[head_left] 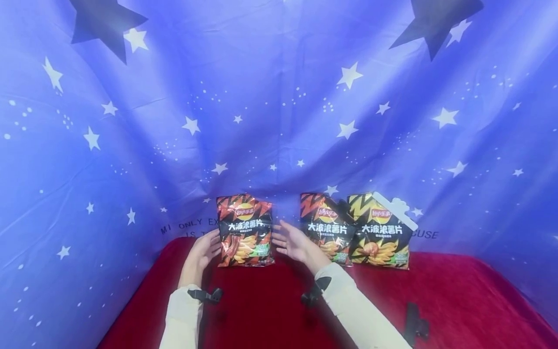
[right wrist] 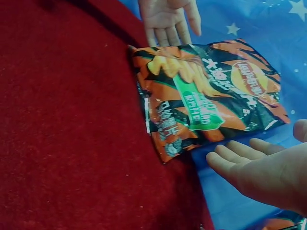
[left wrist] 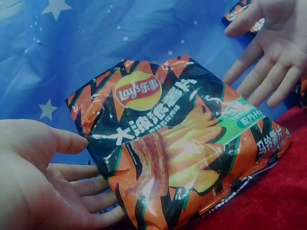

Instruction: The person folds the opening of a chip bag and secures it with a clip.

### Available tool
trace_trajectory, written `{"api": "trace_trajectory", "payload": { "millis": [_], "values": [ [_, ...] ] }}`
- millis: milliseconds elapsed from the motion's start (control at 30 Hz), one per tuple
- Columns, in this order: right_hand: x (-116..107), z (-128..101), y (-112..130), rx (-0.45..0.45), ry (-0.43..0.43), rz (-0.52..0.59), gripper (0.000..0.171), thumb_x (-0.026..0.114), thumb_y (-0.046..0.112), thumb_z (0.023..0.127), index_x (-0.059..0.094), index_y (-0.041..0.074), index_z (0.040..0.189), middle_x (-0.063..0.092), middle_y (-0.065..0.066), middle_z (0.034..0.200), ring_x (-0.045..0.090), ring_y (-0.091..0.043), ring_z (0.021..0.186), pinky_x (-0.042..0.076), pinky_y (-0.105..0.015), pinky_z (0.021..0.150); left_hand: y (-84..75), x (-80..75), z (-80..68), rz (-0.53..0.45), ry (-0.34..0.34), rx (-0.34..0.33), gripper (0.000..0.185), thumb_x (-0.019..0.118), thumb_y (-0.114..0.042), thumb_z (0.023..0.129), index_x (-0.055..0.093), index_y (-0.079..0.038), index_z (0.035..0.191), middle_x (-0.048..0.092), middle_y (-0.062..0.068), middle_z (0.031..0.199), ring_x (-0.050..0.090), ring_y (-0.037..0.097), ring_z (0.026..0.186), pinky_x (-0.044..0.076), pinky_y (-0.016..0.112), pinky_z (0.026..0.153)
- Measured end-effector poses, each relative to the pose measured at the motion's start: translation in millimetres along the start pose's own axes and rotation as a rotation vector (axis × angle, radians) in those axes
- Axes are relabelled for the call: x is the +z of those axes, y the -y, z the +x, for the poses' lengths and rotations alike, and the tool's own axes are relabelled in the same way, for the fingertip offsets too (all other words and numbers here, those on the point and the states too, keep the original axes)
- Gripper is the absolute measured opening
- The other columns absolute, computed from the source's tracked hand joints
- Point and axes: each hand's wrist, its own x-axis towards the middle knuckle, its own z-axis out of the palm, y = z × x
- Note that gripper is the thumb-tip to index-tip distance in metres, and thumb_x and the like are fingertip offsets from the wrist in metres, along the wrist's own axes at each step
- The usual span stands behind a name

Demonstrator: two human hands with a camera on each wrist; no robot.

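We see the red-and-black Lay's potato chip bag (head_left: 245,232) upright between our two hands, its long axis vertical. Our left hand (head_left: 203,253) looks nearer, fingers extended at the bag's left edge, contact unclear; our right hand (head_left: 298,245), fingers straight, waits just beside its right edge. Neither grips anything.

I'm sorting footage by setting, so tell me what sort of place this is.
Probably a makeshift indoor filming booth: a blue star-print backdrop closes off the back and sides, plush red cloth covers the work surface, and three Lay's potato-chip bags sit along its far edge.
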Motion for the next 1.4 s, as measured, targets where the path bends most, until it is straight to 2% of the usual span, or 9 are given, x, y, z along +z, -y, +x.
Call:
{"api": "trace_trajectory", "payload": {
  "millis": [267,567,700,800,900,1000,1100,1233,1400],
  "values": [
    [9.9,3.8,-7.0,0.023,-0.065,-0.026,0.059,0.035,0.032,0.110,0.027,-0.002,0.157,0.024,-0.033,0.162,0.026,-0.047,0.151,0.023,-0.055,0.124,6.4,-2.1,3.7,0.043,0.006,0.001,0.060,0.040,-0.020,0.110,0.017,0.007,0.158,0.020,0.034,0.162,0.018,0.051,0.152,0.018,0.060,0.125],
    [13.3,5.0,-13.4,0.056,-0.105,0.030,0.058,0.040,0.020,0.108,0.023,-0.006,0.157,0.016,-0.040,0.161,0.016,-0.056,0.150,0.017,-0.059,0.125,7.6,6.0,0.6,0.118,-0.075,0.013,0.058,0.050,-0.018,0.107,0.030,0.005,0.156,0.037,0.031,0.157,0.035,0.048,0.147,0.033,0.058,0.120],
    [14.1,4.5,-14.4,0.034,-0.112,0.031,0.057,0.040,0.017,0.108,0.022,-0.007,0.157,0.019,-0.039,0.160,0.020,-0.056,0.149,0.019,-0.059,0.125,1.7,9.8,-4.9,0.128,-0.093,0.025,0.057,0.051,-0.018,0.107,0.032,0.006,0.155,0.042,0.030,0.154,0.040,0.047,0.145,0.036,0.058,0.118],
    [15.8,3.8,-13.9,0.012,-0.113,0.033,0.056,0.039,0.016,0.108,0.023,-0.006,0.157,0.026,-0.037,0.159,0.028,-0.053,0.147,0.024,-0.058,0.124,-6.4,13.3,-12.8,0.117,-0.110,0.032,0.054,0.053,-0.018,0.106,0.038,0.005,0.152,0.058,0.026,0.142,0.053,0.041,0.136,0.041,0.055,0.114],
    [18.7,1.3,-10.7,-0.011,-0.103,0.029,0.055,0.040,0.015,0.108,0.023,-0.006,0.156,0.033,-0.035,0.157,0.034,-0.050,0.146,0.028,-0.056,0.123,-16.9,16.7,-21.5,0.087,-0.127,0.045,0.051,0.056,-0.018,0.105,0.044,0.005,0.148,0.075,0.009,0.109,0.068,0.026,0.110,0.049,0.046,0.103],
    [17.6,-5.4,-3.0,-0.039,-0.103,0.021,0.054,0.040,0.015,0.108,0.026,-0.007,0.155,0.039,-0.034,0.154,0.039,-0.048,0.144,0.031,-0.055,0.122,-29.1,24.4,-27.5,0.051,-0.122,0.066,0.051,0.057,-0.017,0.104,0.045,0.005,0.148,0.072,-0.008,0.086,0.067,0.009,0.088,0.053,0.034,0.089],
    [13.5,-15.5,9.2,-0.073,-0.115,-0.010,0.052,0.041,0.015,0.108,0.029,-0.007,0.154,0.044,-0.033,0.150,0.044,-0.047,0.141,0.035,-0.054,0.119,-41.4,35.4,-34.5,0.007,-0.123,0.100,0.049,0.058,-0.015,0.103,0.046,0.006,0.146,0.068,-0.014,0.078,0.064,0.002,0.076,0.053,0.024,0.076],
    [7.0,-36.4,34.2,-0.123,-0.164,-0.120,0.051,0.045,0.015,0.108,0.034,-0.006,0.153,0.048,-0.032,0.147,0.050,-0.046,0.137,0.042,-0.053,0.115,-56.9,56.6,-45.0,-0.069,-0.111,0.168,0.044,0.059,-0.011,0.103,0.050,0.009,0.140,0.066,-0.014,0.074,0.062,0.002,0.072,0.053,0.020,0.070],
    [-3.9,-70.5,71.3,-0.205,-0.208,-0.313,0.047,0.048,0.016,0.107,0.043,-0.009,0.147,0.051,-0.033,0.144,0.058,-0.046,0.128,0.050,-0.050,0.107,-74.9,88.3,-58.1,-0.135,-0.071,0.234,0.037,0.058,-0.010,0.103,0.054,0.009,0.134,0.068,-0.013,0.074,0.064,0.002,0.071,0.055,0.021,0.070]
  ]
}}
